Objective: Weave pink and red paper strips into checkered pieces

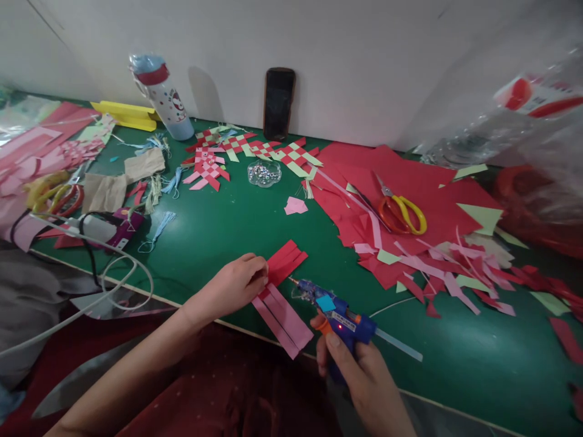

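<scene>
My right hand point(359, 370) is wrapped round the handle of a blue hot glue gun point(334, 312), its fingers by the orange trigger. A clear glue stick point(399, 345) sticks out of the gun's back, and a small red light glows on its side. The nozzle points left, apart from the paper strips. My left hand point(241, 279) has its fingers bent and pressed down where red paper strips point(286, 261) and pink paper strips point(283, 318) meet at an angle. The fingertips partly cover that joint. The pink strips reach over the table's front edge.
Woven paper pieces point(209, 167) and a clear dish of beads point(264, 174) lie toward the wall. Scissors point(401, 212) rest on red sheets point(355, 176) among scraps at right. A phone point(279, 103) and bottle point(164, 97) stand behind. A white cable point(136, 273) loops at left.
</scene>
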The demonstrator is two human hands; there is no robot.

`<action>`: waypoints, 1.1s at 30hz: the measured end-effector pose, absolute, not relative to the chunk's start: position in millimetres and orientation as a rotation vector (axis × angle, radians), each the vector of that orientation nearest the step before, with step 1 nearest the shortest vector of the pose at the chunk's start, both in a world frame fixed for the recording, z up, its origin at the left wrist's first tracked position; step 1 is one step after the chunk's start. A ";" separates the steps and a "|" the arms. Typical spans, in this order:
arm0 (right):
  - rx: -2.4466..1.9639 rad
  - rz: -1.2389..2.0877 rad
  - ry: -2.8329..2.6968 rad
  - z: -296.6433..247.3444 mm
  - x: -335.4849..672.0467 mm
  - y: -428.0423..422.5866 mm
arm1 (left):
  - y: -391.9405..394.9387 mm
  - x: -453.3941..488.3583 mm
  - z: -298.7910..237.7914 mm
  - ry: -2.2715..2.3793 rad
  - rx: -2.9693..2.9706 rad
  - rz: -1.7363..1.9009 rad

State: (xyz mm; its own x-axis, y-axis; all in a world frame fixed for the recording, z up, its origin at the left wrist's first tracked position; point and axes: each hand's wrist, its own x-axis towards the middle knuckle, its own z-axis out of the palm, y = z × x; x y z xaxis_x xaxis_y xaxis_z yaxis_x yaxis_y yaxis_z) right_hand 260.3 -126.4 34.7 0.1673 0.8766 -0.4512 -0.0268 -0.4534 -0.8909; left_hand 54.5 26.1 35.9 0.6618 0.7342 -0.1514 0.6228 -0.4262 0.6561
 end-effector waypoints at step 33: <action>-1.979 1.046 -1.699 34.3 261.0 -87.7 | 10.1 35.5 4.8 0.855 2.167 0.547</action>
State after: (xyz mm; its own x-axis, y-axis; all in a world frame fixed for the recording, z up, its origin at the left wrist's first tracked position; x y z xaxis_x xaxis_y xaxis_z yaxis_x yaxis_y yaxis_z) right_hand 261.0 -87.7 34.3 0.0197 0.9494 -0.3134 0.7073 -0.2347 -0.6668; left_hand 35.5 10.1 4.8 0.6885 0.7160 0.1153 0.4048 -0.5113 0.7581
